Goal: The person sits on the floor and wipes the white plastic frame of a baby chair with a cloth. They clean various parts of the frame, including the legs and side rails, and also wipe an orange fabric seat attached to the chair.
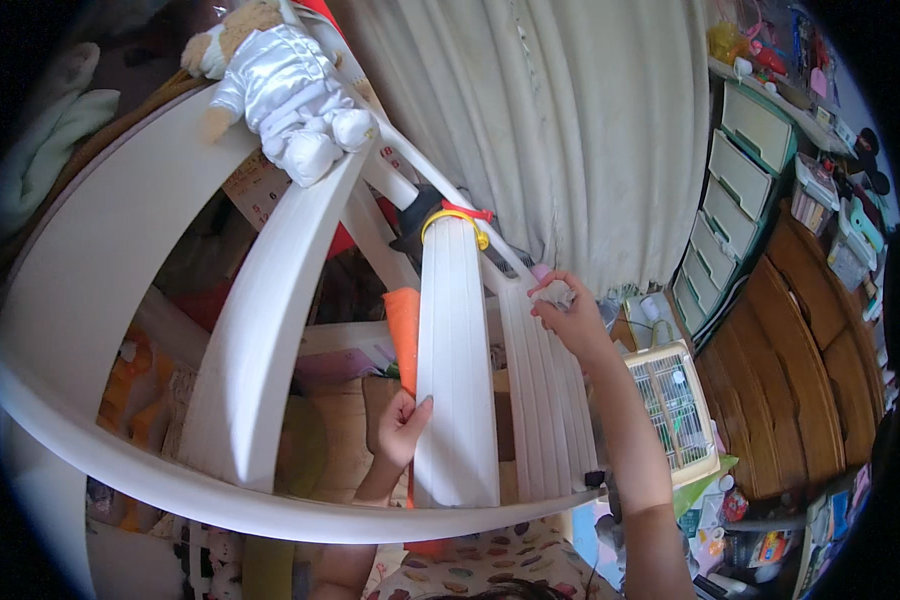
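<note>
My left hand grips the left edge of a white ribbed board in a white frame, thumb on its face. Beside that board hangs an orange cloth or sheet, close to my left fingers. My right hand is raised to the right, pinching a crumpled white tissue or cloth between thumb and fingers. Below it runs a second white ribbed board. A yellow band loops over the first board's far end, near a red strap.
A plush bear in shiny white clothes lies on the frame at upper left. A curved white rail crosses in front of me. Beyond hang pale curtains. At right are a wire cage, a wooden dresser and white drawers.
</note>
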`<state>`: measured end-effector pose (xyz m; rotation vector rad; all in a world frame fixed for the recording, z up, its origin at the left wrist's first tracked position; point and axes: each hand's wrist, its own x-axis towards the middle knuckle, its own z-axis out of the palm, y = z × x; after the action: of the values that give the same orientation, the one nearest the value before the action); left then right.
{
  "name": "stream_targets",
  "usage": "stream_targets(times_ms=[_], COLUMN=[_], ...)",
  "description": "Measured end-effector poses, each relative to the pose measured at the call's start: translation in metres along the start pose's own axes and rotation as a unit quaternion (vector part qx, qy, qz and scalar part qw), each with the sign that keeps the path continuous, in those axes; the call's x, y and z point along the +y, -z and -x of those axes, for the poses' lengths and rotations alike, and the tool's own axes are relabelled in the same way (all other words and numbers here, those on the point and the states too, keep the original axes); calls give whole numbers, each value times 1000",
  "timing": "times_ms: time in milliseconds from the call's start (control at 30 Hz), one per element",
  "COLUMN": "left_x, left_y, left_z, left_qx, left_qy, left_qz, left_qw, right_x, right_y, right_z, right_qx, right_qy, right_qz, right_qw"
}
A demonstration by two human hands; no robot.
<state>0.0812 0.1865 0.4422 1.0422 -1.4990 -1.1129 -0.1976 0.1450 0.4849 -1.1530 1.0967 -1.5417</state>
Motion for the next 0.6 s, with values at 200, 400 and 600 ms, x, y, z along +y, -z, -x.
stream_targets(times_ms=[200, 400, 600], left_x=[8, 6, 11], left_y=[-3, -3, -4], left_z=[3, 4, 6], left_qx=[40, 36, 30], left_qy=[59, 67, 74], left_qz=[-50, -20, -19], left_qw=[996, 997, 997], right_x=[9, 6, 5], right_y=[-12, -43, -45], right_z=[37, 73, 68], right_qx=[-92, -183, -219], right_qy=[111, 156, 113], right_qz=[102, 130, 95], right_qw=[984, 962, 965])
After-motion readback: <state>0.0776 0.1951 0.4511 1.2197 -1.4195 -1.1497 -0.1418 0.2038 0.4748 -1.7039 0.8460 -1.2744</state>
